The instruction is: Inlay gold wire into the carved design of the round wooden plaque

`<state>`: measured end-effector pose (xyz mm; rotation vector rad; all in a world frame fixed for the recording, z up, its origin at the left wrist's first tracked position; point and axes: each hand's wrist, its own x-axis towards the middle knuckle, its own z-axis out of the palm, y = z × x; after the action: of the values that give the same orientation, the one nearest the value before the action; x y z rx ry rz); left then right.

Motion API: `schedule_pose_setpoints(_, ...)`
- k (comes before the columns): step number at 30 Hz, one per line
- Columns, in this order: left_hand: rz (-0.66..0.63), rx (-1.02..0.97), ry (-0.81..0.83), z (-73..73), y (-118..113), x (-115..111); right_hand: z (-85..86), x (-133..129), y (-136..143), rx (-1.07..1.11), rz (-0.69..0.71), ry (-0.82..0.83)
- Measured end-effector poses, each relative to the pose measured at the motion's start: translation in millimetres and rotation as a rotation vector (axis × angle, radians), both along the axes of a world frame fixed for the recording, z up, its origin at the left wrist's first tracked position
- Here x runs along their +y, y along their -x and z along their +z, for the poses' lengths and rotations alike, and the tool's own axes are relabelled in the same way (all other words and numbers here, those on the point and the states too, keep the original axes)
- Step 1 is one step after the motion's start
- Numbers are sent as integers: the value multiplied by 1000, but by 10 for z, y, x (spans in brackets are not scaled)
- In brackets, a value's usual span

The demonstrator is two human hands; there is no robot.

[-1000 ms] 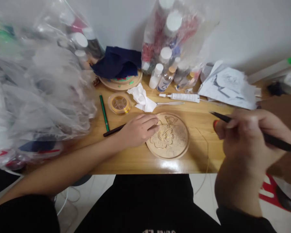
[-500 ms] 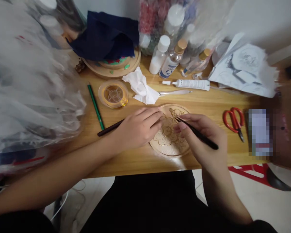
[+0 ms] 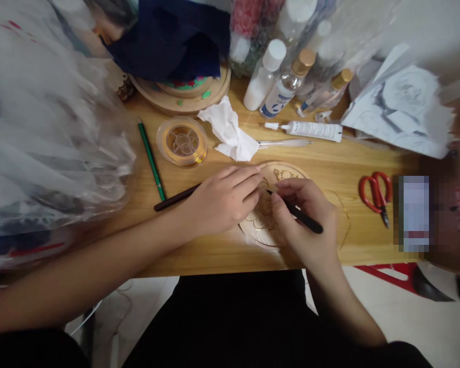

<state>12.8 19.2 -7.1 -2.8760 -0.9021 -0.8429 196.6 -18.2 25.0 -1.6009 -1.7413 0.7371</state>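
Note:
A round wooden disc [image 3: 258, 236] with a flower pattern outlined in gold wire lies near the front of the table. My left hand [image 3: 228, 199] rests on its left side, fingers laid flat and slightly bent, with the fingertips over the pattern. In my right hand [image 3: 310, 214] is a pair of black tweezers [image 3: 304, 219], pinched between thumb and fingers, tips pointing left at the pattern close to my left fingertips. Whether the tips grip anything is too small to tell. A thin gold wire [image 3: 348, 212] curves over the table right of my right hand. A dark stick [image 3: 176, 198] lies partly beneath my left hand.
Behind the disc lie a wire spool [image 3: 182, 141], crumpled tissue [image 3: 232, 133], a pen [image 3: 287, 143] and a glue tube [image 3: 314, 130]. A green pencil [image 3: 151, 158] lies left; red-handled pliers [image 3: 375, 194] lie right. Bottles [image 3: 281, 92] stand behind. A plastic bag [image 3: 61, 128] bulges at left.
My right hand and the tweezers have moved left, closer to my left fingertips. The gold wire to the right now shows. The view has shifted slightly.

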Motion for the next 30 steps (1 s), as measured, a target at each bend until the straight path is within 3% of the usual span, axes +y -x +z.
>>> schedule_pose_setpoints(8, 14, 27, -14, 8, -3, 2, -51, -12, 60, -62, -3, -41)
schedule_pose_setpoints(25, 0, 31, 111, 5, 6, -13, -38, 8, -9, -181, 162, -125)
schedule_pose_setpoints(30, 19, 69, 57, 18, 1, -9, -57, 22, -58, -191, 188, -142)
